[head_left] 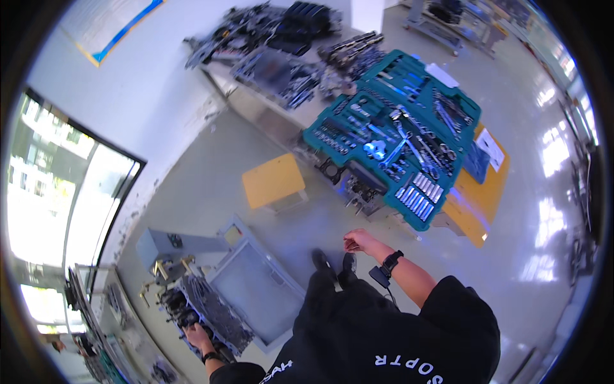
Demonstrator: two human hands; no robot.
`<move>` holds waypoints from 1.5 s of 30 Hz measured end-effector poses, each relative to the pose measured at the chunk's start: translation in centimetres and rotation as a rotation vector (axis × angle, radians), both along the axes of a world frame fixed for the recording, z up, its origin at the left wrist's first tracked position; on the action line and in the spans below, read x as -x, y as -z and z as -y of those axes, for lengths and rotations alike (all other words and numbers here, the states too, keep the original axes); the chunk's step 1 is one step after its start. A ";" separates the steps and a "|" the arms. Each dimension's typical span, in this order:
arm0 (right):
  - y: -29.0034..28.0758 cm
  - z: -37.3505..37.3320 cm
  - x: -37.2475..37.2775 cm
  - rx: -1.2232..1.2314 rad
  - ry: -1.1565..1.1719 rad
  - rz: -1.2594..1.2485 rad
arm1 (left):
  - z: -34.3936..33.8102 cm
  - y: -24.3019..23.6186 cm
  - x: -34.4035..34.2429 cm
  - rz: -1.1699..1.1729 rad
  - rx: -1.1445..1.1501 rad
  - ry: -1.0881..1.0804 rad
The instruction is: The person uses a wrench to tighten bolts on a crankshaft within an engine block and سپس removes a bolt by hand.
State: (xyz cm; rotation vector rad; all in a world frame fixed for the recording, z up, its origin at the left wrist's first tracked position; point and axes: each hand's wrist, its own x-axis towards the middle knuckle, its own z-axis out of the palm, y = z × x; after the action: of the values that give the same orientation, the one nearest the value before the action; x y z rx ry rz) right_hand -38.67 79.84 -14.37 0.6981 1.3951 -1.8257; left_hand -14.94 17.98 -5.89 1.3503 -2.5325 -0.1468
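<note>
At the lower left, an engine block (214, 310) sits on a grey stand beside a tray with a raised rim (259, 291). My left hand (197, 336) rests on the dark parts at the block's near side. Its fingers bend down among those parts, and what they grip is hidden. Over the floor in front of my shoes, my right hand (359, 241) hangs in the air with curled fingers close together. Whether something small is between them is too small to tell. A large teal tool case (419, 221) lies open beyond it, filled with sockets and wrenches.
The case lies on a workbench (256, 115) carrying engine parts (275, 70). A yellow-topped stool (274, 181) stands before the bench. Right of the case is a yellow surface (473, 214) with papers and a blue bag (476, 163). A shelf rack (121, 313) stands at the lower left.
</note>
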 end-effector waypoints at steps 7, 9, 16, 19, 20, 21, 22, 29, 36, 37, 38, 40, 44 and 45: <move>-1.3 13.2 6.6 -0.080 -0.611 -0.058 | -1.4 0.6 -0.8 -0.167 0.215 -0.291; -2.9 16.3 9.5 -0.155 -0.612 -0.265 | -2.5 0.8 0.1 -0.213 0.234 -0.335; -2.2 32.2 17.6 -0.288 -1.381 -0.994 | -1.8 -0.3 2.5 -0.598 0.183 -0.260; -9.7 46.9 12.0 -0.117 -1.586 -1.405 | -1.4 -0.3 -0.1 -0.807 0.015 -0.392; -12.2 51.2 9.1 0.016 -1.639 -1.542 | -1.4 -0.4 -0.5 -0.842 0.042 -0.397; -13.0 55.4 6.9 0.042 -1.784 -1.604 | -1.1 -0.1 -0.9 -0.863 0.020 -0.372; -13.1 58.9 4.4 0.260 -1.746 -1.708 | -0.6 0.9 -0.9 -0.980 -0.014 -0.379; -14.7 69.7 -11.5 0.609 -2.118 -2.500 | -1.9 2.4 0.4 -1.029 -0.036 -0.629; -15.8 71.1 -16.4 0.773 -2.380 -2.992 | -1.8 3.2 -1.2 -0.996 0.141 -0.715; -16.0 71.2 -16.7 0.732 -2.449 -2.975 | -1.3 3.5 -1.2 -0.871 0.286 -0.704; -16.1 71.1 -16.6 0.680 -2.511 -2.910 | -1.6 3.6 -0.3 -0.944 0.260 -0.738; -16.4 70.8 -16.7 0.551 -2.559 -2.814 | -1.5 3.5 0.1 -0.927 0.325 -0.765; -15.4 71.2 -16.3 0.489 -2.584 -2.672 | -1.4 3.3 1.0 -0.925 0.344 -0.847; -16.1 70.8 -16.9 0.555 -2.578 -2.717 | -1.6 4.0 1.0 -1.003 0.310 -0.887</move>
State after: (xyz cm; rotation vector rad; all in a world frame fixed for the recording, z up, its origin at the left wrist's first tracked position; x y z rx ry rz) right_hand -21.76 9.09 1.68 3.0663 -0.4780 -0.6282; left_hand -15.96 19.62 -9.87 1.5682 -0.9989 -0.1741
